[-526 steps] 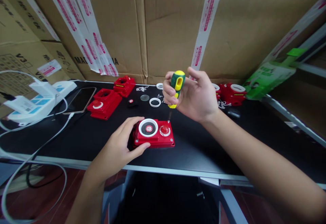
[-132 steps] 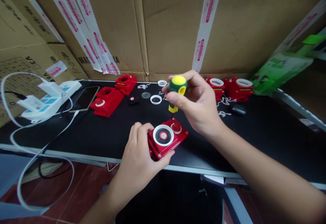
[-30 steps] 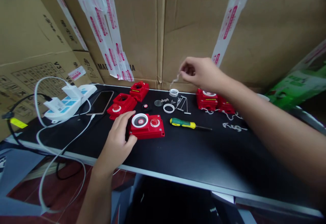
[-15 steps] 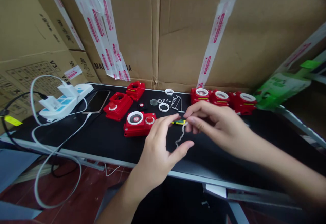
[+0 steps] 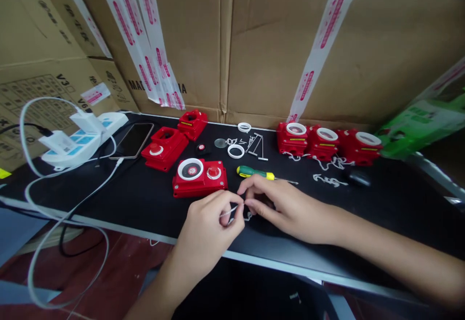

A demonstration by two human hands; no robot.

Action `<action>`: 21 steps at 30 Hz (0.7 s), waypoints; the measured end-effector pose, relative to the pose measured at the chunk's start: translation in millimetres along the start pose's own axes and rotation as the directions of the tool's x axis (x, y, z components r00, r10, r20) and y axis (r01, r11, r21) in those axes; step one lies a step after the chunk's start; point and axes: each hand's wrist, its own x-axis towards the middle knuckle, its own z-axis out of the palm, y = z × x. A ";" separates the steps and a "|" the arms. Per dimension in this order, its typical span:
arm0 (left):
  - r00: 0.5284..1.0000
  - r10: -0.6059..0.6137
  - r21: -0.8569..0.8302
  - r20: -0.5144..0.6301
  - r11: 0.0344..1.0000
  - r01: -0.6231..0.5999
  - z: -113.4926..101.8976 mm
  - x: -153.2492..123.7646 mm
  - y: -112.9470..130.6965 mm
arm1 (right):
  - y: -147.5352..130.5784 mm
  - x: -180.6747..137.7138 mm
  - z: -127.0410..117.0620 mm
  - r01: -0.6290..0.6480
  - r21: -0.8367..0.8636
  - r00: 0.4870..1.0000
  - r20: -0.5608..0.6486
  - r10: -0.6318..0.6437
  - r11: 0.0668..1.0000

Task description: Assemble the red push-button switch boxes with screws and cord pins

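White string [image 5: 227,212] is at the center of my clock here, strung between both hands over the near edge of the black table [image 5: 145,194].

Sweeping left to right: white power strip [image 5: 84,139] with two plugs in it, between 9 and 10 o'clock, then a phone [image 5: 132,140] lying flat at 10. Also at 10, farther out, sits a red box with a button [image 5: 170,152], and another red box [image 5: 192,125] is behind it at 11. Closer in, again around 10, is a red box with a white ring [image 5: 201,186], just beside the left hand [image 5: 209,225]. That hand has the string pinched between thumb and forefinger.

Near 12 there's a clear disc [image 5: 220,143] and a couple of white rings [image 5: 236,151]. Metal frame [image 5: 257,146] is at 1, and so is the green and yellow screwdriver [image 5: 255,172], closer in. Right hand [image 5: 281,208] comes in from 3, its fingertips also pinching the string, right up against the left ones. Three red boxes [image 5: 323,150] line up around 2, and a loose pile of cord [image 5: 329,180] lies between 2 and 3, next to a small black thing [image 5: 359,178].
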 end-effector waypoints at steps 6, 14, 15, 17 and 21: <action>0.999 -0.004 -0.007 0.046 1.000 0.004 -4.1 -7.3 -6.4 | 51.4 45.9 -50.6 -0.183 -0.572 0.980 -0.166 0.106 0.800; 0.988 -0.063 -0.064 0.139 0.995 0.072 -4.0 -9.3 -4.6 | 111.8 109.3 -101.7 -0.355 -0.734 0.934 -0.253 0.253 0.579; 0.987 -0.069 -0.070 0.147 0.994 0.080 -4.5 -9.1 -4.1 | 114.1 114.5 -101.7 -0.373 -0.738 0.927 -0.262 0.270 0.563; 0.986 -0.076 -0.079 0.150 0.993 0.089 -5.4 -8.9 -3.3 | 117.3 123.7 -100.4 -0.417 -0.734 0.907 -0.296 0.300 0.535; 0.984 -0.085 -0.091 0.155 0.991 0.100 -4.9 -9.0 -3.8 | 119.2 137.0 -92.8 -0.514 -0.692 0.856 -0.371 0.361 0.507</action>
